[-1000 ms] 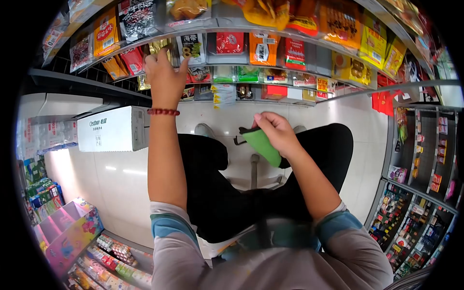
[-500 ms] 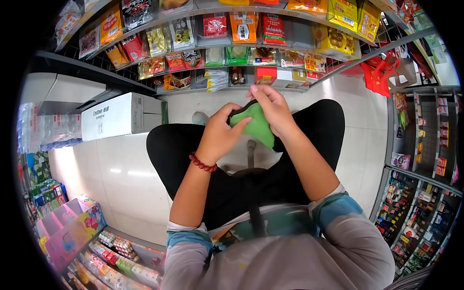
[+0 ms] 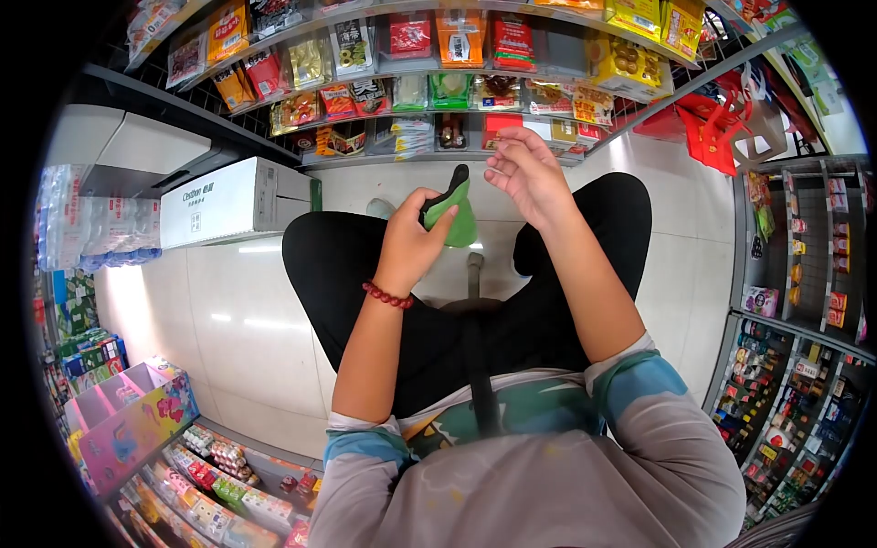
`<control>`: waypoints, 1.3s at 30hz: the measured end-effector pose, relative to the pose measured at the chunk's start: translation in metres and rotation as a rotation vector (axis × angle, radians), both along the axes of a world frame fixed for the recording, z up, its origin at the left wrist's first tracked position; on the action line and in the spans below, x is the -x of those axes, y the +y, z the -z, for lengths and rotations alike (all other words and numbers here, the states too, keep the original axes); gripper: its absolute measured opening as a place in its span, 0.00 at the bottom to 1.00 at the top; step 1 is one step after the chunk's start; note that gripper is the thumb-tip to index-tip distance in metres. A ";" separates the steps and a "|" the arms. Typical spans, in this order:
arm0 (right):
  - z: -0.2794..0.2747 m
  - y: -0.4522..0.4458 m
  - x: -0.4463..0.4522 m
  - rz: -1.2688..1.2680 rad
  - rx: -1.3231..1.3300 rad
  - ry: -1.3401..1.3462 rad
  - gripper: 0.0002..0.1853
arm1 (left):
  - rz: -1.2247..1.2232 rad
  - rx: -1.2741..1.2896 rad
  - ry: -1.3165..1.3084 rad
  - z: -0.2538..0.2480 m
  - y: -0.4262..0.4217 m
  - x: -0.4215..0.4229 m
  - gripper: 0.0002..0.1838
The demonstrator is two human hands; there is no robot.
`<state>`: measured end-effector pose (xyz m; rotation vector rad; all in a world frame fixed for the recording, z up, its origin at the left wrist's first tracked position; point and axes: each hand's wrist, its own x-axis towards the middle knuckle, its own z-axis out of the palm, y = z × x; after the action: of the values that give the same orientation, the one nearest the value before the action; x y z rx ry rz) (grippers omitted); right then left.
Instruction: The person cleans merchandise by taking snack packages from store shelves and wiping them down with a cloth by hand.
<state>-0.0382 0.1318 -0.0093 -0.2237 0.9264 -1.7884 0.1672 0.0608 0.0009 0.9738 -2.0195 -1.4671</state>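
A green cloth-like item with a dark edge (image 3: 454, 222) is pinched between the thumb and fingers of my left hand (image 3: 414, 236), above the floor between my knees. A red bead bracelet (image 3: 387, 295) circles my left wrist. To the right of the green item, and apart from it, is my right hand (image 3: 530, 178), its fingers partly curled and spread with nothing visible in them. Beyond both hands stand shelves of snack packets, among them a green packet (image 3: 450, 90) and an orange one (image 3: 460, 39).
On the left are a white carton (image 3: 228, 204) and wrapped bottles (image 3: 114, 222). A pink patterned display box (image 3: 137, 420) stands at the lower left. Red bags (image 3: 708, 132) hang at the upper right, above a rack of small goods (image 3: 799, 256).
My left hand has come down from the shelf packets and taken hold of the green item. My right hand has let go of it and moved away to the upper right.
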 end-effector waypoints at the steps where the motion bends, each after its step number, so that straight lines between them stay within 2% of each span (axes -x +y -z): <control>1: 0.000 0.001 0.001 0.011 -0.008 -0.007 0.11 | 0.028 -0.020 -0.004 0.002 0.001 0.001 0.11; 17: -0.003 0.006 0.007 0.050 -0.039 0.000 0.11 | 0.127 0.028 -0.133 0.008 0.003 0.008 0.13; 19: -0.003 0.006 0.007 0.052 -0.041 -0.004 0.11 | 0.125 0.135 -0.135 0.011 0.003 0.009 0.12; 39: -0.003 0.004 0.010 0.018 -0.041 -0.022 0.10 | 0.215 0.166 -0.168 0.007 0.003 0.015 0.13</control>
<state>-0.0486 0.1359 -0.0065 -0.1702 0.9515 -1.7831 0.1526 0.0636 -0.0059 0.8581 -2.3889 -1.3332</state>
